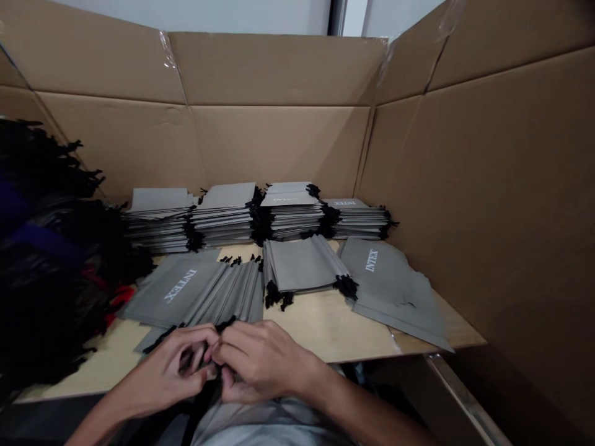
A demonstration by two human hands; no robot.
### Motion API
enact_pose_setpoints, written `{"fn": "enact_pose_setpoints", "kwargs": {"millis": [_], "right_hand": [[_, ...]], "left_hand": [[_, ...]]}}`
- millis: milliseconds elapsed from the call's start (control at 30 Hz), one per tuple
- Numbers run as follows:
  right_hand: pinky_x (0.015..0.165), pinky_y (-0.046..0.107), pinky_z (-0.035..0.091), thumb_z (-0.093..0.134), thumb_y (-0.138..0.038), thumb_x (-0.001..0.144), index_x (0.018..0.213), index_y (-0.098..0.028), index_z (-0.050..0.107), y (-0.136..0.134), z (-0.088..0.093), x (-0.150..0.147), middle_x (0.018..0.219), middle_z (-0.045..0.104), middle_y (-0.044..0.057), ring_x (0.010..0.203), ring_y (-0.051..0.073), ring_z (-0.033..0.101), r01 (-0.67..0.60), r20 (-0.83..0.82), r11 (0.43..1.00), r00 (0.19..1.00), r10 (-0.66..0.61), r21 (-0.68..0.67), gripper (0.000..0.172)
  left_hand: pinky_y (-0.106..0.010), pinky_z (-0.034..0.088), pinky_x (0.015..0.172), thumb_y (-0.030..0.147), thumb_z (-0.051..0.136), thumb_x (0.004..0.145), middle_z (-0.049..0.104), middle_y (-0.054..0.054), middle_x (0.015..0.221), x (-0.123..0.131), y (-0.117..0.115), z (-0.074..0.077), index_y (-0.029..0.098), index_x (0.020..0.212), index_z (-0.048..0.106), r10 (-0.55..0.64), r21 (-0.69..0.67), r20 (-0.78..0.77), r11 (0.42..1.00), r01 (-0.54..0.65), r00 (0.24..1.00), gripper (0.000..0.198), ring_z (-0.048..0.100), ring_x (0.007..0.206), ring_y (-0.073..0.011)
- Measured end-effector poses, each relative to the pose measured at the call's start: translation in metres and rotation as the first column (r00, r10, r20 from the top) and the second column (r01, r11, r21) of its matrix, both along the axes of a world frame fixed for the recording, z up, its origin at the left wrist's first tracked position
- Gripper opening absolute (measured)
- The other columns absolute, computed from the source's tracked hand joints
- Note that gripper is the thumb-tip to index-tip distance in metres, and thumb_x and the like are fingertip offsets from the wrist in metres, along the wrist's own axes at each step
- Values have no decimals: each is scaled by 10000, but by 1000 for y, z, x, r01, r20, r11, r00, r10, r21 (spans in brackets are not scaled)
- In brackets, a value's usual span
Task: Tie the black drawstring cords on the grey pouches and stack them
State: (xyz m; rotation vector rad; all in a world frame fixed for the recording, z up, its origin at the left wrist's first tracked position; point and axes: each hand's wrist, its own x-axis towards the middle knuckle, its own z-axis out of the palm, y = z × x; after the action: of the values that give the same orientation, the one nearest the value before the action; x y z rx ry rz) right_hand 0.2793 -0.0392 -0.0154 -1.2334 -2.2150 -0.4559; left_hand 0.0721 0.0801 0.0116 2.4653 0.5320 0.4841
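The left hand (162,371) and right hand (263,362) are brought together, fingers clenched, seemingly pinching a black drawstring cord (211,370) just above fanned grey INTEX bags (204,294).

Black drawstring cords (227,324) bunched between fingers (251,347), partly hidden; overlapping gray INTEX drawstring bags (204,294) lying flat just beyond fingertips, cords toward fingers.

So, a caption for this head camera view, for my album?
Left hand and right hand pinch black cords by stacked grey INTEX bags.
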Motion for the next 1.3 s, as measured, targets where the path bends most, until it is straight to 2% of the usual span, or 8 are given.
{"fn": "enact_pose_setpoints", "kwargs": {"millis": [100, 200, 333, 433, 633, 933, 1100, 1300], "right_hand": [[500, 331, 301, 565, -285, 964, 964, -213, 652, 2, -5, -1, 844, 653, 10, 728, 182, 548, 8, -21, 996, 1000, -6, 87, 113], [510, 340, 324, 568, -267, 961, 957, -208, 654, 3, -7, 0, 827, 644, 10, 732, 187, 551, 23, -30, 987, 999, -19, 158, 104], [537, 337, 374, 589, -293, 1002, 968, -204, 648, 3, -8, 1, 826, 641, 21, 777, 204, 578, 27, 35, 994, 999, -31, 105, 112], [572, 332, 429, 605, -308, 1028, 987, -202, 645, 4, -7, 3, 860, 665, 28, 814, 211, 596, 9, 76, 996, 997, -16, 89, 121], [570, 338, 447, 595, -318, 1046, 1054, -196, 646, 4, -7, 6, 959, 714, 55, 861, 218, 618, 6, 123, 999, 992, -10, 34, 132], [542, 329, 419, 615, -372, 1006, 1110, -212, 633, 4, -13, -1, 949, 700, 40, 841, 217, 639, 69, 66, 998, 996, -68, -13, 192], [524, 323, 412, 631, -387, 999, 1118, -217, 631, 4, -15, -2, 959, 714, 38, 847, 215, 666, 82, 57, 996, 995, -81, -28, 207], [497, 333, 391, 642, -392, 1001, 1104, -222, 636, 3, -12, -2, 972, 724, 27, 825, 205, 676, 95, 48, 995, 994, -94, -31, 199]], "left_hand": [[-195, 498, 579, 329, 675, 838, 615, 28, 737, 3, 0, 5, 245, 790, 635, -23, -166, -29, 986, 18, 999, 105, 546, 642, -149], [-197, 476, 606, 318, 647, 827, 562, 42, 755, 8, -2, 10, 239, 799, 604, -29, -259, -63, 966, 12, 998, 94, 506, 667, -141], [-199, 441, 615, 271, 605, 797, 496, 62, 749, 11, -3, 9, 237, 798, 562, -25, -299, -85, 954, -2, 996, 55, 464, 676, -134], [-208, 442, 615, 260, 603, 813, 512, 56, 757, 11, -1, 2, 238, 814, 568, -24, -279, -55, 960, 8, 998, 42, 465, 680, -139], [-215, 495, 631, 254, 606, 812, 599, 29, 770, 9, 4, -9, 246, 817, 598, -7, -188, -3, 982, 6, 1000, 12, 545, 692, -156], [-227, 414, 585, 186, 621, 759, 580, 52, 732, 9, 5, -6, 252, 771, 556, -41, 114, -53, 992, 47, 998, 93, 525, 624, -149], [-235, 356, 557, 174, 591, 721, 527, 64, 701, 11, 4, -5, 256, 731, 491, -31, 138, -112, 989, 46, 993, 129, 486, 597, -144], [-236, 411, 579, 212, 634, 722, 595, 51, 695, 9, 6, -8, 259, 751, 551, 3, 140, -46, 990, 3, 999, 100, 523, 611, -157]]}}
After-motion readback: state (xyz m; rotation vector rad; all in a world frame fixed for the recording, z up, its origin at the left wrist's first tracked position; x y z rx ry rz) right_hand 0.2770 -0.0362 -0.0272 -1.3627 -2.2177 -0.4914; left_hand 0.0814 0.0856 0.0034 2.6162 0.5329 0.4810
